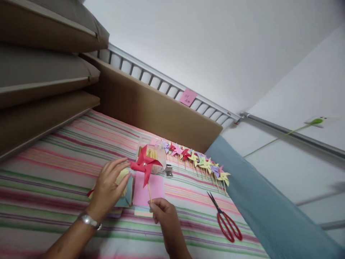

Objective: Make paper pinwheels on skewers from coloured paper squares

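Observation:
A red paper pinwheel (pixel 145 164) on a thin wooden stick is held up over the bed by my right hand (pixel 165 210), whose thumb and fingers pinch the lower end of the stick. Beside its left blade is my left hand (pixel 109 183), fingers apart and holding nothing; whether a fingertip touches the blade I cannot tell. Under the pinwheel lies a stack of pink paper sheets (pixel 155 189). Behind it stands a clear plastic box (pixel 161 154) with wooden sticks (pixel 152 154), partly hidden by the blades. Coloured paper (pixel 129 190) lies partly covered by my left hand.
Several finished pinwheels (pixel 194 158) lie in a row at the back right. Red-handled scissors (pixel 225 219) rest on the striped sheet (pixel 199 230). A small open container (pixel 169 171) sits by the box. A brown board (pixel 151 104) and stacked cushioned panels (pixel 45 68) border the bed.

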The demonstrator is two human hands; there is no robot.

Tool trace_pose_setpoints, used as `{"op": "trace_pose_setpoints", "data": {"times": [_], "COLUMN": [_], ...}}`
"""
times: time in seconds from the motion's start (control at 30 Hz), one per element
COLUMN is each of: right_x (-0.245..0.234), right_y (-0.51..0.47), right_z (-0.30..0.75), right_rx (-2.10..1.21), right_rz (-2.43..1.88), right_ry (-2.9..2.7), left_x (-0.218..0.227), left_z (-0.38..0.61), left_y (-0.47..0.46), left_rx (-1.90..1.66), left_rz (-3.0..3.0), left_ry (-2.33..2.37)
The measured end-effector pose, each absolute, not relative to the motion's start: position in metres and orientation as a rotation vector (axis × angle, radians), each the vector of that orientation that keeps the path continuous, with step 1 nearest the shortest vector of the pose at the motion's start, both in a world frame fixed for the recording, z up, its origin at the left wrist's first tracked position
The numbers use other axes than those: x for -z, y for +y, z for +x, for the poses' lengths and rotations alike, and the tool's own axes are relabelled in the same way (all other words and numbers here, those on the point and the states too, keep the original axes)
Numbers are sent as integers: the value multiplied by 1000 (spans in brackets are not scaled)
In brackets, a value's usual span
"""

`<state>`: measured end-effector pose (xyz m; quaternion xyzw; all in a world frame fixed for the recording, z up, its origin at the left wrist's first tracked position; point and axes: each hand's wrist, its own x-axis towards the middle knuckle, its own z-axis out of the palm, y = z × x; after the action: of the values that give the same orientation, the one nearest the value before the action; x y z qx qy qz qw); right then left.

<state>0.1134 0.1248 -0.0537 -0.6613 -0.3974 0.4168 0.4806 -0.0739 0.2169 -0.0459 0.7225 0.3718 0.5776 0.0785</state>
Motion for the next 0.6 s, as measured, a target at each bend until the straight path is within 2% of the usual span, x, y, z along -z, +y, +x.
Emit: {"op": "trace_pose_setpoints", "data": {"times": [0.13, 0.37, 0.6], "right_x": [51, 51, 55], "right_y": [125, 121, 116], "right_z": [112, 122, 141], "right_rx": [-1024, -1073, -1085], "right_rz": [-1606, -1642, -1674], "right_ry": [-976, -1065, -1185], "left_x": [53, 42, 34], "left_z": [-79, -80, -82], "left_y": [229, 226, 224], "left_rx": [-1627, -1293, -953], "left_rz": [1950, 1006, 1120], "left_ry": [1144, 897, 737]}}
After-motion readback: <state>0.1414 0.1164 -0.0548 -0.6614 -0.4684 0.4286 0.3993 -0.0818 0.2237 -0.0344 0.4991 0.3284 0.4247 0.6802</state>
